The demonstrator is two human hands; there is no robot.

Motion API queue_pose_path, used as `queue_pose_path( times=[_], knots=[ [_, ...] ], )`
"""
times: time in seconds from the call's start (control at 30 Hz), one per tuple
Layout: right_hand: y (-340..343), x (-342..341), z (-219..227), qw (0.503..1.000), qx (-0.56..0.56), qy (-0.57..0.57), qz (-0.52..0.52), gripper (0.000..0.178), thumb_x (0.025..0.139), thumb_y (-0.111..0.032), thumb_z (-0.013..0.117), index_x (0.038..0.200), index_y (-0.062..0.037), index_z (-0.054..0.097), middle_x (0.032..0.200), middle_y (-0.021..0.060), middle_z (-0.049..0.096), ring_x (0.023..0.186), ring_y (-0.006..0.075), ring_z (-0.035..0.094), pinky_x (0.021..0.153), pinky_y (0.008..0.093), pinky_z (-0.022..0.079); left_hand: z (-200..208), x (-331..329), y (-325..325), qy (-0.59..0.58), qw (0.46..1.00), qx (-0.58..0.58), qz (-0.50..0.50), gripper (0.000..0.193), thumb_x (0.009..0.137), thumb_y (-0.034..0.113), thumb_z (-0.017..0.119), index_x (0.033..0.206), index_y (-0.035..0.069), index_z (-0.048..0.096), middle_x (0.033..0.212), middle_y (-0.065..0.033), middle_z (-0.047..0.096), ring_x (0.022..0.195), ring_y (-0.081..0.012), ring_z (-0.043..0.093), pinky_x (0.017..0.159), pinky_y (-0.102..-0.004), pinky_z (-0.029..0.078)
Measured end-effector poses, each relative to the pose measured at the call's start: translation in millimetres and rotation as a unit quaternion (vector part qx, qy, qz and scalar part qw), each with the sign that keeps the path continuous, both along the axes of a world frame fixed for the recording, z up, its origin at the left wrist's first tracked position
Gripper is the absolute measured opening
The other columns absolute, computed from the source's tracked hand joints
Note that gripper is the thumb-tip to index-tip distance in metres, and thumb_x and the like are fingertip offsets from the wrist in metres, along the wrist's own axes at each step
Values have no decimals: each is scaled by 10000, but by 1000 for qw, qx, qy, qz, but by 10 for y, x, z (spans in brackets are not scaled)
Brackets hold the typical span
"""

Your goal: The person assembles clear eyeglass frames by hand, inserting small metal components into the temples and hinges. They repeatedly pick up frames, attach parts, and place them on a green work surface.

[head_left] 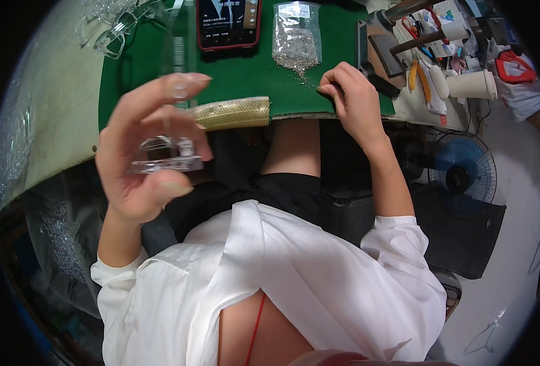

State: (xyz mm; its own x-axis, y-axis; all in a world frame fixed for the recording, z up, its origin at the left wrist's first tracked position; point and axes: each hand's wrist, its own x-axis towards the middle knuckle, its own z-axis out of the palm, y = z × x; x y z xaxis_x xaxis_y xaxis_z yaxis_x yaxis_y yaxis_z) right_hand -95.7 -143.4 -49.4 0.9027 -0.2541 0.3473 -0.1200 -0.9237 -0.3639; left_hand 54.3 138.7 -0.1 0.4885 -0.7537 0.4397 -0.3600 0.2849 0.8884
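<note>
My left hand (124,146) is raised over the near left edge of the table, fingers curled around a clear plastic eyeglass frame (169,163). One of its long transparent arms points up toward the phone and is blurred. On the green mat, my right hand (355,104) has thumb and forefinger pressed together; whatever they pinch is too small to make out. Just left of those fingertips, tiny metal pieces (300,67) spill from the mouth of a clear plastic bag (297,30).
A gold mesh-covered roll (236,114) lies along the front edge of the green mat (142,79). Behind it rests a red-cased phone (228,24). More clear frames (114,39) sit far left. To the right stand a metal bench tool (386,52), yellow-handled pliers (424,82) and a cup (472,85).
</note>
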Motion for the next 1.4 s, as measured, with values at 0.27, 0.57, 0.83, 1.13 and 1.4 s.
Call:
queue_pose_path(
  times=[0.27,0.57,0.83,1.13,1.4],
  knots=[
    [0,-108,-19,1000,-19,4,16,95,816,-74,641,812,-34,555,784,75,540,766,276,551,662,381,448,-3,-53,-376,-44,989,-37,-139,756,819,408,691,1281,-130,429,1238,-283,534,654,-188,640,695,-319,532],
    [-69,4,-35,998,15,-46,-30,102,842,-106,622,806,-33,561,781,86,555,768,287,555,664,376,441,-31,-146,-523,-2,992,-2,-124,676,813,286,668,1276,-141,422,1215,-249,562,644,-160,618,584,-254,493],
    [-58,71,24,1000,-21,7,-9,116,833,-130,640,787,-45,576,767,65,566,759,264,566,663,374,451,-69,-153,-520,17,994,8,-110,679,816,303,696,1283,-108,424,1137,-180,581,634,-135,608,584,-243,482],
    [38,66,48,997,-80,19,-1,111,831,-100,631,804,-43,540,795,69,542,790,262,573,646,379,468,-68,-260,-632,-12,992,17,-123,682,747,159,774,1306,-41,438,1222,-174,600,634,-105,600,596,-230,475],
    [-214,44,79,990,131,-31,-35,87,884,-85,532,867,-3,555,826,130,567,757,317,573,670,360,445,-89,-421,-917,7,994,17,-110,709,731,101,798,1331,14,430,1167,-82,633,656,-84,598,636,-219,477]
  ],
)
